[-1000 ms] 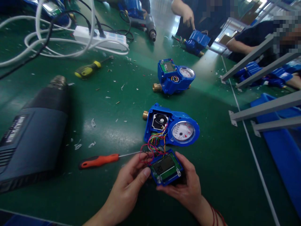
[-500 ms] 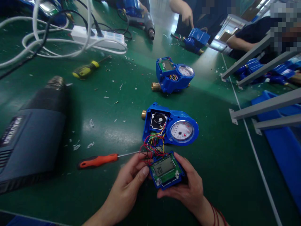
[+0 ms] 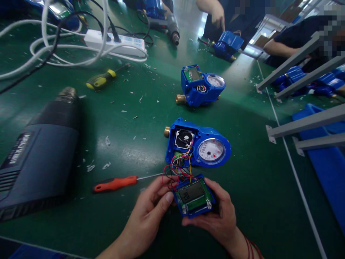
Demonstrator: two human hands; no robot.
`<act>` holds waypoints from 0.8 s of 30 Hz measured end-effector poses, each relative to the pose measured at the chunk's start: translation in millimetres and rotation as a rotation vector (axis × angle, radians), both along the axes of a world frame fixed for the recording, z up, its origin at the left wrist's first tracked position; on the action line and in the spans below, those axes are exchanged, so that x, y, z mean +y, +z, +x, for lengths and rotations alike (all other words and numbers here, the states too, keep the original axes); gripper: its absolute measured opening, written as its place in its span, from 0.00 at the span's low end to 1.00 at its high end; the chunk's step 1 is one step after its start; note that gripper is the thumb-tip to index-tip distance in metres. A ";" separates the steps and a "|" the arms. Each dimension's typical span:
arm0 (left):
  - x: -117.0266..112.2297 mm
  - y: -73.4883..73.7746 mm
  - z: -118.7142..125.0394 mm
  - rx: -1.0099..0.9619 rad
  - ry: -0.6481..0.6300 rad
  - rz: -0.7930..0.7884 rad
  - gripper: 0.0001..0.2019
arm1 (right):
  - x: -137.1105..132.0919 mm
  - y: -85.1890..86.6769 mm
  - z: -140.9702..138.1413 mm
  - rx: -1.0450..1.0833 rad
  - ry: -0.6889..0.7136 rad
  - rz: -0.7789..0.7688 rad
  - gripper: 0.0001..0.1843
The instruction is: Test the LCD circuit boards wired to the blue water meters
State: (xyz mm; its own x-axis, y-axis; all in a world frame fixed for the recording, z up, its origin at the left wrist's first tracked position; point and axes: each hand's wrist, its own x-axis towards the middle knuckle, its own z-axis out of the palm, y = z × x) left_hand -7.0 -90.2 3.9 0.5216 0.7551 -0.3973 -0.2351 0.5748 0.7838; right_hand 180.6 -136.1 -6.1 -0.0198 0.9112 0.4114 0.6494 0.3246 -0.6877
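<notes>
My right hand (image 3: 219, 212) grips the right and near edges of a blue-framed circuit board with an LCD display (image 3: 194, 198). On its left side, my left hand (image 3: 153, 208) has thumb and fingers closed at the corner where the wires come out. Thin red, black, yellow and white wires (image 3: 179, 167) run from the board into an open blue water meter (image 3: 185, 126), which lies just beyond. Its round dial (image 3: 211, 150) faces up, and a brass pipe end shows at its left. An orange-handled screwdriver (image 3: 115, 183) lies left of the wires, its tip hidden near my left hand.
A second water meter (image 3: 202, 86) stands farther back. At the left are a heat gun (image 3: 45, 147), a yellow screwdriver (image 3: 101, 80) and a white power strip (image 3: 115, 43) with looping cables. Grey metal bars (image 3: 309, 120) and a blue bin (image 3: 323, 162) are at right. Co-workers' hands (image 3: 217, 16) show beyond.
The whole view has shifted slightly, so things sit a little farther right. The board is tilted a bit differently and its display looks darker. Both hands keep their hold.
</notes>
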 end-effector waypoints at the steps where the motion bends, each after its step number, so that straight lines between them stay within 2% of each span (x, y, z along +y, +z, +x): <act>1: -0.2 -0.1 -0.3 0.002 -0.004 0.003 0.13 | 0.2 0.3 -0.1 -0.002 0.002 0.006 0.46; 14: 0.0 0.8 0.1 -0.030 -0.024 -0.020 0.15 | 2.4 1.0 -1.9 0.011 -0.016 0.012 0.46; 24: -0.2 3.6 1.0 -0.020 -0.007 -0.073 0.13 | 0.3 -3.7 -0.4 0.017 -0.070 0.005 0.48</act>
State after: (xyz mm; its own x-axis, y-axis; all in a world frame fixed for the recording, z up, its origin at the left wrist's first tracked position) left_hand -5.9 -90.4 7.6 0.5354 0.7209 -0.4401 -0.2464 0.6317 0.7351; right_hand 180.1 -135.8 -9.8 0.0508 0.9079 0.4161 0.6587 0.2827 -0.6972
